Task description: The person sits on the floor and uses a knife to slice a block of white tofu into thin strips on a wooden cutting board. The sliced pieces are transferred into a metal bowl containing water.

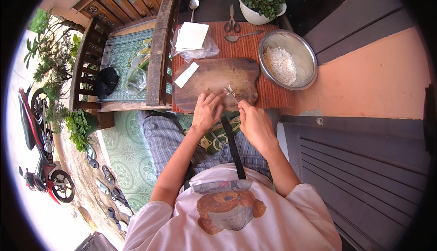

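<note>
A dark wooden cutting board (217, 76) lies in front of me on a reddish woven mat. My left hand (209, 107) rests on its near edge, fingers stretched out, fingertips beside a small pale, shiny bit (230, 90). Closed, my right hand (256, 122) sits at the board's near right edge. Something thin seems to run from its fingers toward that bit, but I cannot make out what it is. A white rectangular strip (186, 75) lies on the board's left part.
Right of the board stands a metal bowl (309, 79) with white shreds (280, 64). Beyond lie a spoon (243, 35), scissors (231, 20), white square sheets (192, 35) on plastic, another spoon (194, 4) and a potted plant (256, 18). A wooden bench (161, 46) adjoins left.
</note>
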The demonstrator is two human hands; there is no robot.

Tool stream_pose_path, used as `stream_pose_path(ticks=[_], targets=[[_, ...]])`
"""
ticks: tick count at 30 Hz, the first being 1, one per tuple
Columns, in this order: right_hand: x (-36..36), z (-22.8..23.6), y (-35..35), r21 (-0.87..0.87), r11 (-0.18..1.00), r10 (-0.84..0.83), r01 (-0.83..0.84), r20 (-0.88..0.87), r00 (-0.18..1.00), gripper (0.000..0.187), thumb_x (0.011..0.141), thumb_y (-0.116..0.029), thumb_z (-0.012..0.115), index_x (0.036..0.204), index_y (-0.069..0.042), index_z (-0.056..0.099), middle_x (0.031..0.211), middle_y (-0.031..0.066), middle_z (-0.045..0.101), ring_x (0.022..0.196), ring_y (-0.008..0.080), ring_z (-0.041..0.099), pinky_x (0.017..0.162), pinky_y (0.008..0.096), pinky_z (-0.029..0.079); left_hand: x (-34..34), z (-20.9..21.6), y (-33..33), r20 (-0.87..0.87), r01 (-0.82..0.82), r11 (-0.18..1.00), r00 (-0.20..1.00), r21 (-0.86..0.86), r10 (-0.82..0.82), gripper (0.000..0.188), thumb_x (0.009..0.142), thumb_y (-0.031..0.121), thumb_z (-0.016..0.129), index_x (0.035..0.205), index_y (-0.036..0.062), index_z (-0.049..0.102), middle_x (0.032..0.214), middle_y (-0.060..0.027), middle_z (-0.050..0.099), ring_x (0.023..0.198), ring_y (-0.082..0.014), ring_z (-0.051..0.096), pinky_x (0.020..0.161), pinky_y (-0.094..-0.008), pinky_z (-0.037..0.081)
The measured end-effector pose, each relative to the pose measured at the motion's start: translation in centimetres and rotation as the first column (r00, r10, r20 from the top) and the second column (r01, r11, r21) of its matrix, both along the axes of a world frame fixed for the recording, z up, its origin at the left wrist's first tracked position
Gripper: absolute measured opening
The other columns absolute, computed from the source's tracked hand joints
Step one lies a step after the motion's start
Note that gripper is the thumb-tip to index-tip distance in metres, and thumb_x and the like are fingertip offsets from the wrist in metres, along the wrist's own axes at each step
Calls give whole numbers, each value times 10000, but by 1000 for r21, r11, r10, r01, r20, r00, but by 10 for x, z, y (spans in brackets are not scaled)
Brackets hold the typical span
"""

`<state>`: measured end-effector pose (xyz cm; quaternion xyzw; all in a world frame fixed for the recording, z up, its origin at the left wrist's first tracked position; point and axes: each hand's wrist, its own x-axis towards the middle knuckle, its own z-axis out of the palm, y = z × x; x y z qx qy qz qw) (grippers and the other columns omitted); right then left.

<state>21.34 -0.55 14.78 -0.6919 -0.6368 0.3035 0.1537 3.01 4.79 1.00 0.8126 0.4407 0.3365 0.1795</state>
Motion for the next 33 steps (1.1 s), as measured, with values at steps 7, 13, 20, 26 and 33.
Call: stream_pose_path(ticks=[7, 13, 20, 26, 33], targets=[[-6, 8, 4, -44, 999, 11, -8, 76, 997, 170, 1042, -101, 582, 1154, -18, 678, 935, 304, 730, 910, 524, 702, 797, 593, 557, 1, 2, 0, -11, -4, 1000, 1000, -7, 4, 469, 879, -8, 678, 1336, 88, 723, 1374, -47, 693, 1153, -337, 597, 1131, -446, 477], [-4, 16, -2, -75, 997, -26, 27, 11, 1000, 165, 1042, -103, 585, 1143, -17, 684, 937, 305, 730, 918, 527, 701, 808, 598, 556, 2, 1, -1, -13, -8, 1000, 1000, 4, 8, 471, 876, -6, 679, 1335, 92, 726, 1376, -43, 693, 1152, -332, 598, 1112, -433, 486], [2, 6, -15, -49, 997, -51, 52, 6, 999, 188, 1039, -99, 591, 1175, -9, 685, 968, 313, 728, 950, 526, 697, 830, 590, 552, 2, 1, -1, -6, -11, 1000, 1000, -7, 11, 484, 871, -13, 674, 1338, 100, 728, 1380, -42, 692, 1147, -330, 598, 1119, -433, 481], [6, 3, -26, -6, 999, -36, 36, -15, 999, 195, 1035, -80, 571, 1184, 12, 655, 875, 325, 718, 888, 519, 718, 775, 598, 562, 2, -1, 0, 3, -12, 1000, 1000, 17, 12, 486, 874, -12, 673, 1341, 108, 728, 1371, -48, 692, 1175, -342, 600, 1171, -464, 460], [11, -14, -29, 26, 996, -85, 87, -45, 995, 191, 1048, -112, 597, 1216, -43, 654, 911, 287, 726, 904, 503, 704, 761, 577, 540, -1, -2, 1, 38, 10, 1000, 999, 23, -11, 464, 880, -1, 688, 1331, 103, 725, 1343, -62, 698, 1191, -352, 612, 1185, -490, 459]])
